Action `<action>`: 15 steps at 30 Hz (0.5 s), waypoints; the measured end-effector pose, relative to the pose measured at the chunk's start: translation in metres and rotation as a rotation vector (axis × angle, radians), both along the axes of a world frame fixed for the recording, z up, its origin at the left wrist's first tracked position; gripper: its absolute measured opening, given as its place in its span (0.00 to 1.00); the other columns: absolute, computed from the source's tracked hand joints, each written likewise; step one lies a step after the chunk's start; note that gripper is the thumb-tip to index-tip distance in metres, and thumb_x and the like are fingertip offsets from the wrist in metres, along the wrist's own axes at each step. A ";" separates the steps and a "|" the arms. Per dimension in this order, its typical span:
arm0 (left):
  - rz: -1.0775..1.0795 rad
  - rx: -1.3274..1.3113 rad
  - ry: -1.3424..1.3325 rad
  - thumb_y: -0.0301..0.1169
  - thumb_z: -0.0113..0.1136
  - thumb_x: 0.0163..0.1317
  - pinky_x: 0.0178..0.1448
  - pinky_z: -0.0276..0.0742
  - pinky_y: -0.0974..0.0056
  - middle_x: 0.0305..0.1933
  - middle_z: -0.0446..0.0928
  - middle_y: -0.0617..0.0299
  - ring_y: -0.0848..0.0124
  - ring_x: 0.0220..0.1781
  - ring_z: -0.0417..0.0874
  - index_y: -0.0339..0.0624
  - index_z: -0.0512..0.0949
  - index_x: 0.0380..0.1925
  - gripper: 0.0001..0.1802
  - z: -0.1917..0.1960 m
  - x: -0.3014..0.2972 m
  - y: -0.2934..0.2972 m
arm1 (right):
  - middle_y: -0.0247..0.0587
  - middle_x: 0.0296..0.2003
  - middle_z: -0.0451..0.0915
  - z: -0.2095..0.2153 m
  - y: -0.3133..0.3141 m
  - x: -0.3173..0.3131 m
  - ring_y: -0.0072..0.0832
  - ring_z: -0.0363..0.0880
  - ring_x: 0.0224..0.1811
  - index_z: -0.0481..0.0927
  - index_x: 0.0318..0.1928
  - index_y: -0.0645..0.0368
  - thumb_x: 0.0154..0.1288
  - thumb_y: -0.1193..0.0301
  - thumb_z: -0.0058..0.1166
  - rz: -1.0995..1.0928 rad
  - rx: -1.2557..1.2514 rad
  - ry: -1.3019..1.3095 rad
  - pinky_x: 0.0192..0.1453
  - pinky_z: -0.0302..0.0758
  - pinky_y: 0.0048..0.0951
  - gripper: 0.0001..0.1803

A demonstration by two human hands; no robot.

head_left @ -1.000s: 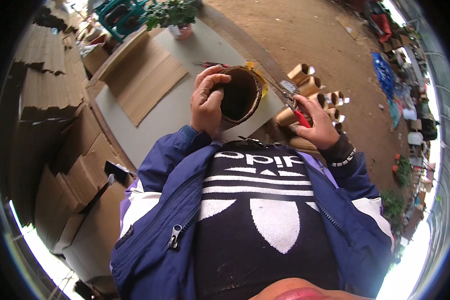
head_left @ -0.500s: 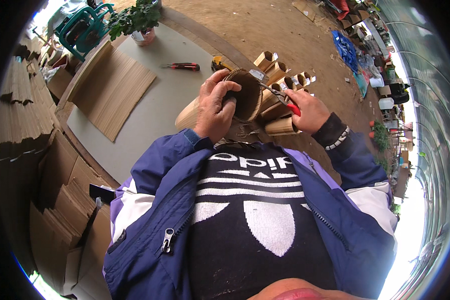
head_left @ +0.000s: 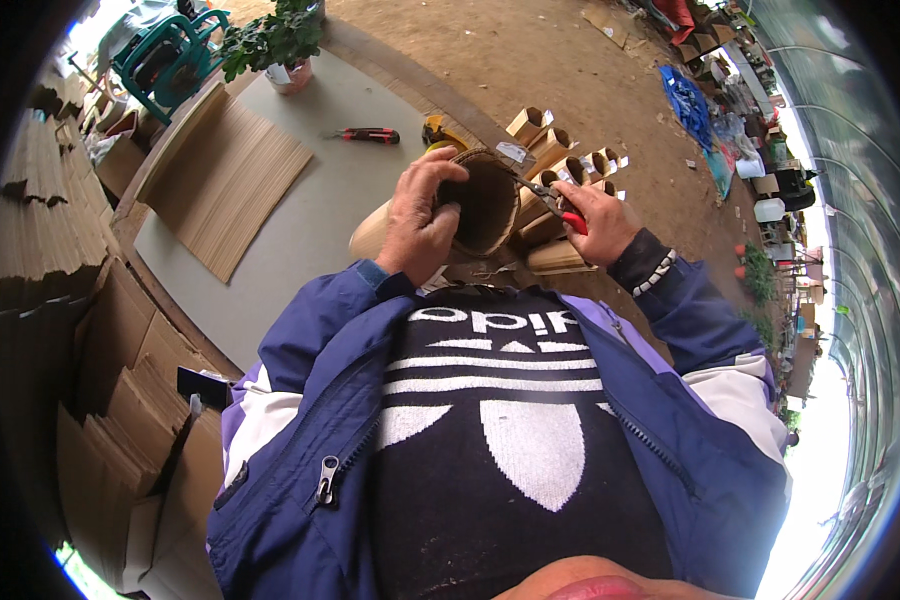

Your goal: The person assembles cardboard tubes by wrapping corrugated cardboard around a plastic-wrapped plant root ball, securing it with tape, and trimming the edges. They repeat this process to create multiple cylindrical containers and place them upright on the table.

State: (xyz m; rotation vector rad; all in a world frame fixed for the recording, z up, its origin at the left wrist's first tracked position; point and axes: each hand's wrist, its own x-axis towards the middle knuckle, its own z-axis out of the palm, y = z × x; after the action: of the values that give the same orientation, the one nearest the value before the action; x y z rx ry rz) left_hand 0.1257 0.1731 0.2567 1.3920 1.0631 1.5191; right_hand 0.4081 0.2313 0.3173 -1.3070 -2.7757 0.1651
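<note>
A brown corrugated cardboard tube (head_left: 487,212) lies tilted in front of my chest, its open end facing right. My left hand (head_left: 420,222) is closed on its rim, fingers over the edge and thumb at the opening. In my right hand (head_left: 602,225) are pliers (head_left: 573,219) with red handles, their jaws against the right edge of the rim. Whether the jaws grip the cardboard I cannot tell. Just beyond the tube, a yellow tape measure (head_left: 438,131) sits at the table's edge, with a red-and-black utility knife (head_left: 368,134) left of it.
A ribbed cardboard sheet (head_left: 232,185) lies on the grey tabletop (head_left: 320,220), near a potted plant (head_left: 288,76). Several similar tubes (head_left: 550,147) with white tags stand beyond my right hand. Stacked cardboard (head_left: 120,430) fills the left side, below a teal hose reel (head_left: 165,60).
My right hand has moved slightly left with the pliers, bringing their jaws lower along the rim. The tube's open end has dipped a little; my left hand keeps hold.
</note>
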 end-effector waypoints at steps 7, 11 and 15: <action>0.002 -0.151 0.015 0.20 0.49 0.56 0.69 0.71 0.62 0.58 0.80 0.51 0.63 0.61 0.80 0.38 0.69 0.61 0.29 -0.001 -0.024 0.006 | 0.43 0.41 0.79 -0.002 0.012 -0.003 0.40 0.82 0.45 0.76 0.65 0.51 0.53 0.66 0.67 0.055 0.055 0.040 0.46 0.80 0.41 0.35; 0.017 -0.183 -0.008 0.20 0.48 0.56 0.69 0.70 0.62 0.58 0.80 0.52 0.64 0.62 0.80 0.38 0.70 0.60 0.28 0.002 -0.028 0.005 | 0.47 0.43 0.77 0.006 0.018 -0.015 0.45 0.79 0.49 0.75 0.65 0.53 0.53 0.65 0.66 0.037 0.017 -0.002 0.51 0.76 0.45 0.36; -0.057 -0.253 -0.015 0.20 0.46 0.50 0.76 0.63 0.61 0.63 0.76 0.52 0.64 0.67 0.75 0.37 0.69 0.62 0.33 0.004 -0.031 0.006 | 0.47 0.44 0.79 -0.001 0.029 -0.021 0.45 0.80 0.48 0.75 0.65 0.52 0.53 0.66 0.66 0.080 -0.009 0.064 0.53 0.78 0.45 0.35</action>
State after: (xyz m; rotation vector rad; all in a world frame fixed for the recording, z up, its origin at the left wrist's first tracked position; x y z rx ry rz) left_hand 0.0948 0.1789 0.2612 1.2231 1.1522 1.3022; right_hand 0.3871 0.2602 0.3168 -1.1713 -2.7782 0.2193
